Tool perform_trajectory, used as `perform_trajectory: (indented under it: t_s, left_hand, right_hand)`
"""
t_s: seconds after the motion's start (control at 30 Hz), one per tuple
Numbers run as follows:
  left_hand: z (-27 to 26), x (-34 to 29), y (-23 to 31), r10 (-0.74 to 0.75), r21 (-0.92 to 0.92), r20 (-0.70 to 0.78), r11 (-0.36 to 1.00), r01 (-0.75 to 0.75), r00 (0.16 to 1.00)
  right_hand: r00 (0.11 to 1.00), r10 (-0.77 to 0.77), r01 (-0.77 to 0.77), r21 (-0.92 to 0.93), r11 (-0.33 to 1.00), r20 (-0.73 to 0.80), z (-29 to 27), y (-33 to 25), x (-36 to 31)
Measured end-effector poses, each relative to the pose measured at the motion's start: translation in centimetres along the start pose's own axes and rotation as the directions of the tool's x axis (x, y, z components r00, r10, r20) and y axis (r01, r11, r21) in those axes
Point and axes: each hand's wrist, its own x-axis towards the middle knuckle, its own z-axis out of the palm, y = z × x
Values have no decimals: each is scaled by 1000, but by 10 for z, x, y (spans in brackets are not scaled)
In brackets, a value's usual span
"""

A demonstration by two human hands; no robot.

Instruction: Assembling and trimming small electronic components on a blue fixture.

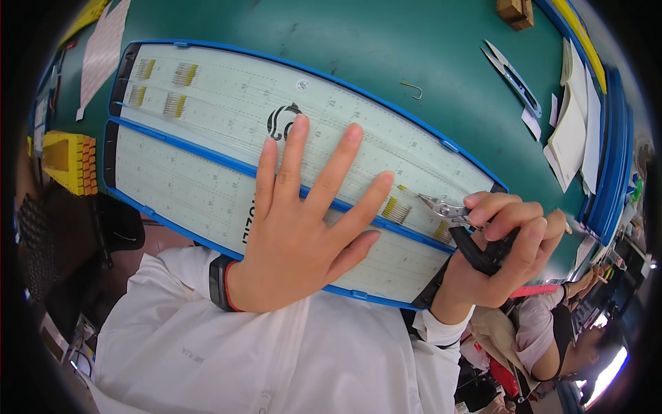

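A long blue-edged case [227, 65] lies open before me, two white panels side by side. Short rows of yellow-bound fish hooks [185, 74] sit near its left end, with thin clear lines running along the panel. My left hand [310, 214] lies flat across the middle, fingers spread, and the lines pass under it. In my right hand [507, 238] are small pliers [448, 209] with black handles and silver jaws. Their tips point left, close to another row of hooks [396, 210]. One more hook group [443, 231] lies just below the jaws.
A loose hook [412, 90] lies on the green tabletop [386, 34] beyond the case. Thread snips [514, 79] and white papers [569, 117] are at the right, a wooden block [516, 12] farther back. A yellow bin [63, 162] stands left. Another person [552, 331] sits lower right.
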Motion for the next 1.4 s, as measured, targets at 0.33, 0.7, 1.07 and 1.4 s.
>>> perform_trajectory:
  t_s: [0.33,0.7,1.07,1.4]
  left_hand:
    - [1,1,2,-1,1,0,1000,1,1000]
    - [0,1,3,36,-28,5,999,-36,999]
    - [-1,-8,-6,60,99,-59,994,-54,996]
    - [-12,-20,-19,31,-44,1,999,-31,1000]
  right_hand:
    - [998,13,-16,40,999,63,-5,1,2]
    - [991,-29,128,-885,447,129,-82,-16,32]
    - [816,41,420,-639,644,577,-14,5,83]
    - [732,270,305,-656,691,625,37,2,105]
